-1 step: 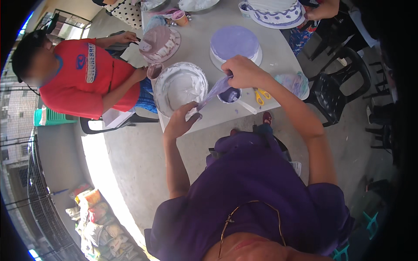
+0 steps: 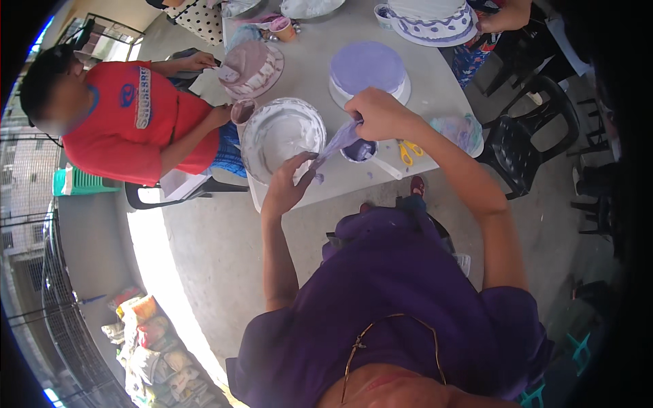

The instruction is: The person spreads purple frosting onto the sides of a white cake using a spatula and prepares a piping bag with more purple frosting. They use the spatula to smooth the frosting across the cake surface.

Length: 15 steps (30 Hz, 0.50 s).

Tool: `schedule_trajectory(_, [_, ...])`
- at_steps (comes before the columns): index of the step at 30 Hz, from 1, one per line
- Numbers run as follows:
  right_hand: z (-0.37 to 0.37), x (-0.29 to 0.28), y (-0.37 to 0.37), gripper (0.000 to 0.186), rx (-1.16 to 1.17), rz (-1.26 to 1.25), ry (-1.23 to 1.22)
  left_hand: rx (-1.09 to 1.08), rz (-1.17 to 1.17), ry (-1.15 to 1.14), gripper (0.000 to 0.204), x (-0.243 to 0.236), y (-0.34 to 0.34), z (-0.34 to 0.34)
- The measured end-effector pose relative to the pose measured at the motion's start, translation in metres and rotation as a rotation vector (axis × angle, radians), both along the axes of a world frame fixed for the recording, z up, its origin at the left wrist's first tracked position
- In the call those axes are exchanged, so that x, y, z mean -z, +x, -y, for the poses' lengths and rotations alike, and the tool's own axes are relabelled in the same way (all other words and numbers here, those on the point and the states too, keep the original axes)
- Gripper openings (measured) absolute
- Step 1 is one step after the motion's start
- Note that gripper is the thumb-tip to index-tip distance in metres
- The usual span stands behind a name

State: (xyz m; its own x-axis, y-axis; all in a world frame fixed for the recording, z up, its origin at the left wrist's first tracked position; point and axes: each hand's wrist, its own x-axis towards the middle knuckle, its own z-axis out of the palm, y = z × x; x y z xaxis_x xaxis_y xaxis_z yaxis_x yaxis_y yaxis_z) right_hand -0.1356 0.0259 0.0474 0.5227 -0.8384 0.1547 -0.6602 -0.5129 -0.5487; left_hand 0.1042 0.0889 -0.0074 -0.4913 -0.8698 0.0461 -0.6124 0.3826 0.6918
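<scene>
A clear piping bag (image 2: 340,139) with purple cream stretches slantwise between my hands at the table's near edge. My right hand (image 2: 381,114) grips its upper end in closed fingers. Lower down, my left hand (image 2: 287,187) has its thumb and fingers around the narrow end, next to a large white bowl (image 2: 249,163) smeared with white cream. Beneath the bag sits a cup of purple cream (image 2: 358,151), with a white-handled tool (image 2: 386,168) leaning out of it. Just beyond my right hand, a round cake with a smooth purple top (image 2: 367,68) rests on a white board.
Yellow scissors (image 2: 407,155) and a crumpled plastic bag (image 2: 457,132) lie on the right of the table (image 2: 306,61). At left, a person in red (image 2: 136,115) works by a pinkish cake (image 2: 255,64). Another person's hand touches a white-and-purple cake (image 2: 435,27). A black chair (image 2: 527,146) stands right.
My left hand has shifted slightly to the right along the piping bag's lower end. My right hand stays almost in place. The person in red has moved the far hand slightly.
</scene>
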Motion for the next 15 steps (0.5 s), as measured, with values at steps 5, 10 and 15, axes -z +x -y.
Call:
schedule_trajectory(5, [-0.009,-0.011,0.013,0.01,-0.056,-0.001,-0.074,-0.172,-0.505,-0.001,0.037,0.001,-0.06,0.006])
schedule_trajectory(10, [-0.005,-0.009,0.007,0.01,-0.057,-0.009,0.042,-0.184,-0.671,0.088,0.027,0.021,-0.081,0.004])
schedule_trajectory(15, [-0.003,-0.011,-0.001,0.012,-0.093,0.106,0.209,-0.253,-0.764,-0.017,0.017,0.032,-0.08,0.004])
